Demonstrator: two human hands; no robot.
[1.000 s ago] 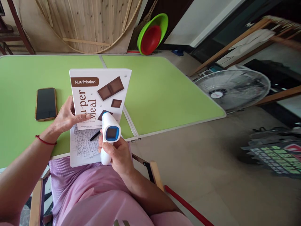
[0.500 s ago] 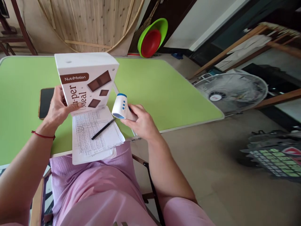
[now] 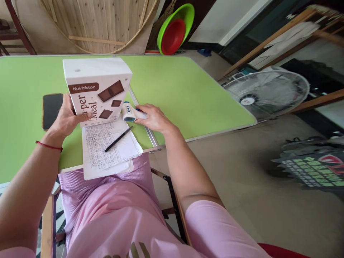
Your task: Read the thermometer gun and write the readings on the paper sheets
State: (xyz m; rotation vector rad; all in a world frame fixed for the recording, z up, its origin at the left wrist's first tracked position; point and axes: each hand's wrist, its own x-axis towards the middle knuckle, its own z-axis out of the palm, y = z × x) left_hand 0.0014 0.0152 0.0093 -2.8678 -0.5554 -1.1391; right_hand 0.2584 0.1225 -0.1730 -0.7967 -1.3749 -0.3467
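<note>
Thermometer (image 3: 128,111) has moved lower, close beside the box (image 3: 96,89)

The right hand (image 3: 152,116) grips its handle between thumb and fingers; its head sticks out past the fingertips. The left hand (image 3: 63,116) holds the box, thumb on the front, other fingers partly hidden. Whether the thermometer touches the table (image 3: 188,96), I cannot tell.

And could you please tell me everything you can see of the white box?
The white box, which looks like cardboard, is held roughly upright, on or just above the green table, its top looking closed. Its front bears a brown NutriMotion label, brown lettering running sideways and pictures of dark brown blocks. The left hand grips its left side, thumb over the lettering.
</note>
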